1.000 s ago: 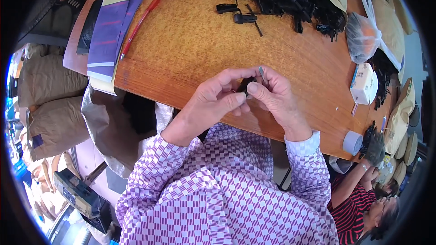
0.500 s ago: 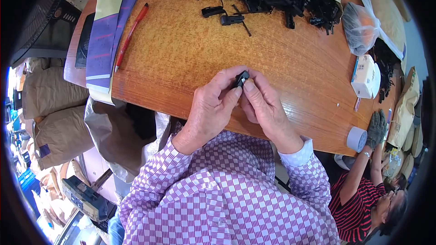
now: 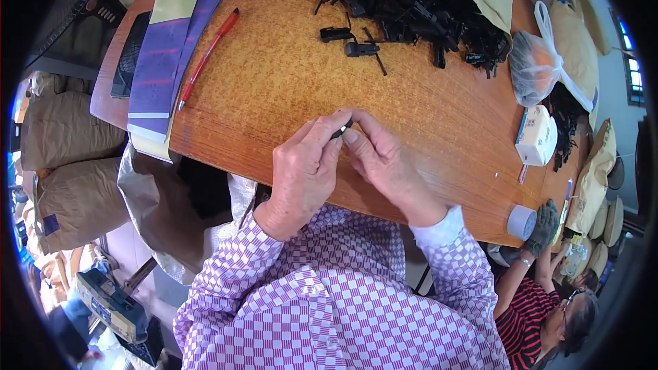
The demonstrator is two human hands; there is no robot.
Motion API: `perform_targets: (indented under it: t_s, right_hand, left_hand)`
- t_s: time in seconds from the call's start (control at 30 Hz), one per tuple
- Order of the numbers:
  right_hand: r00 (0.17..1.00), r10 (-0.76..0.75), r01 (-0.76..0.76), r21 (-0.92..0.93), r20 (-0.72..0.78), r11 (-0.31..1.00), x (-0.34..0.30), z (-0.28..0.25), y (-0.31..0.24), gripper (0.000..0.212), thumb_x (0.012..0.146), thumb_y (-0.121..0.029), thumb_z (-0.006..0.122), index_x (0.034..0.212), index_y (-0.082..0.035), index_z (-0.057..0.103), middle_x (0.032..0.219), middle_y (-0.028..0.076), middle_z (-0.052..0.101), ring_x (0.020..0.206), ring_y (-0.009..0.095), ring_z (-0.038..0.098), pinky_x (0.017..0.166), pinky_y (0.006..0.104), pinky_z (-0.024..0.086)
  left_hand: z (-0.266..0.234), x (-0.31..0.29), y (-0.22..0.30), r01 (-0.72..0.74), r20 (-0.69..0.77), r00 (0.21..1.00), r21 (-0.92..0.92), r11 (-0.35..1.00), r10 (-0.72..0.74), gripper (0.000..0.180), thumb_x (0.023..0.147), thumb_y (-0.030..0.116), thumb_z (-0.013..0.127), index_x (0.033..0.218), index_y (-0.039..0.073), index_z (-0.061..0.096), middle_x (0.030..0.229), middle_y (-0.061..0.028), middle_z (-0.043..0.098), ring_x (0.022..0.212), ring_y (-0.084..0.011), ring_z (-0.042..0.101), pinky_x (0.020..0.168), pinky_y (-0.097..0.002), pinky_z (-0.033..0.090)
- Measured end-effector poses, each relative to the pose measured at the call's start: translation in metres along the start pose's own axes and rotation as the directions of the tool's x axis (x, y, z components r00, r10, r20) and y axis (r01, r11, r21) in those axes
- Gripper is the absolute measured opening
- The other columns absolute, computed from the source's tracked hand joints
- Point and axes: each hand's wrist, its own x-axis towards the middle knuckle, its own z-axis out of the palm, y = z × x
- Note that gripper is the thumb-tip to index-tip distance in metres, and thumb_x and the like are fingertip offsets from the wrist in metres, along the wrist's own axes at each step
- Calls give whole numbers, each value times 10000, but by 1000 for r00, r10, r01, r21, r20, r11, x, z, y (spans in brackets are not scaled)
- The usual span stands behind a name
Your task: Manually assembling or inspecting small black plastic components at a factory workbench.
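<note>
Both my hands meet above the near edge of the wooden table (image 3: 260, 75). Between them is a small black plastic part (image 3: 340, 130) with a pale spot on it. The fingers of my left hand (image 3: 301, 168) are closed on it and cover most of it. My right hand (image 3: 384, 164) pinches the other end with thumb and forefinger. Farther off lies a heap of similar black plastic parts (image 3: 404, 10). Two loose black parts (image 3: 361, 48) rest a little nearer to me than the heap.
Left on the table are purple-and-yellow papers (image 3: 161, 55) and a red pen (image 3: 209, 55). To the right stand a plastic bag (image 3: 534, 68), a white box (image 3: 537, 136) and a tape roll (image 3: 521, 222). A co-worker's gloved hand (image 3: 545, 228) is at the right edge. An open sack (image 3: 171, 199) hangs below left.
My hands have shifted slightly left, and my left hand has turned so its fingers cover more of the black part. The whole view has tilted a little.
</note>
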Motion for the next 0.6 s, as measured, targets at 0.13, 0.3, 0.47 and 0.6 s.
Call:
perform_targets:
  t_s: [0.13, 0.3, 0.47, 0.6]
  right_hand:
    - [913, -388, 391, -531, 125, 752, 32, -35, 5, 347, 941, -311, 564, 1170, -51, 540, 791, 1, 616, 604, 171, 569, 568, 324, 480]
    - [848, -503, 26, -936, -165, 351, 69, -67, -9, 286, 891, -305, 608, 1021, -51, 574, 812, 148, 663, 720, 341, 642, 617, 423, 497]
    - [803, -572, 40, -941, -170, 336, 72, -72, 10, 224, 884, -250, 614, 805, -43, 586, 694, 123, 642, 614, 314, 625, 516, 379, 454]
    - [938, -189, 27, -483, -289, 875, 34, -60, 6, 203, 899, -199, 594, 755, -56, 587, 596, 26, 564, 475, 136, 521, 410, 271, 350]
  left_hand:
    - [-12, 0, 0, 233, 88, 972, -432, 871, -216, 321, 924, 4, 528, 1240, 56, 524, 970, -64, 611, 874, -177, 645, 764, -267, 519]
    - [-32, 4, -4, 566, 378, 770, -777, 276, -514, 155, 988, 235, 489, 1048, 103, 545, 848, -30, 561, 748, -142, 606, 661, -219, 485]
    - [-24, -3, -22, 571, 427, 784, -781, 252, -450, 143, 976, 238, 514, 1011, 100, 529, 833, -24, 547, 629, -103, 525, 555, -212, 441]
    - [-1, 8, -5, 317, 122, 946, -542, 779, -300, 198, 933, 66, 550, 1118, 57, 479, 908, -39, 524, 611, -85, 506, 530, -200, 425]
